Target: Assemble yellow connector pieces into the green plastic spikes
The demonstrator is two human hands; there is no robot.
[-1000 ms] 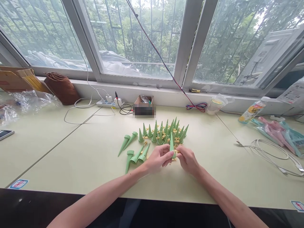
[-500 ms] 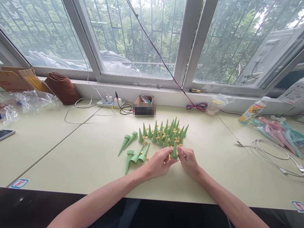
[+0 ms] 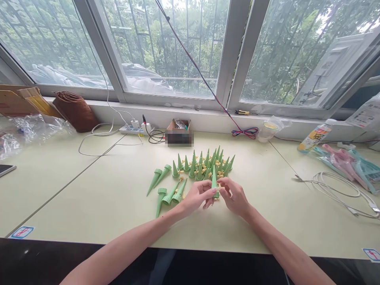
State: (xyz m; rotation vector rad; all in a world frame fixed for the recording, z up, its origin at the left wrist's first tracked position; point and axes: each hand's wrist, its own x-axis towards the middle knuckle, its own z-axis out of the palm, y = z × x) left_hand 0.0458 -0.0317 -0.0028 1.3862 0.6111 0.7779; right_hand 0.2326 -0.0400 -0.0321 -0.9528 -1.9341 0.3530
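My left hand [image 3: 196,196] is closed around the lower part of a green plastic watering spike [image 3: 214,177], which points upward. On its right side, the thumb and fingers of my right hand [image 3: 236,195] pinch a small yellow valve [image 3: 219,187]; fingers partly hide where it meets the spike. Just beyond my hands, many similar green spikes [image 3: 192,171] stand upright in a cluster, with yellow valves among them. Left of my left hand, several loose spikes [image 3: 162,197] lie on their sides, their ribbed caps showing.
The pale table [image 3: 97,198] carries a small cardboard box [image 3: 179,126] and a power strip [image 3: 133,129] at the back. On the right are a coiled white cable [image 3: 332,192], a bottle [image 3: 316,136] and pink and teal plastic items [image 3: 341,162]. A phone [image 3: 6,170] lies far left.
The held spike now shows more of its length and sits slightly left. My left thumb has moved across its front, and my right fingers have shifted on the yellow valve.
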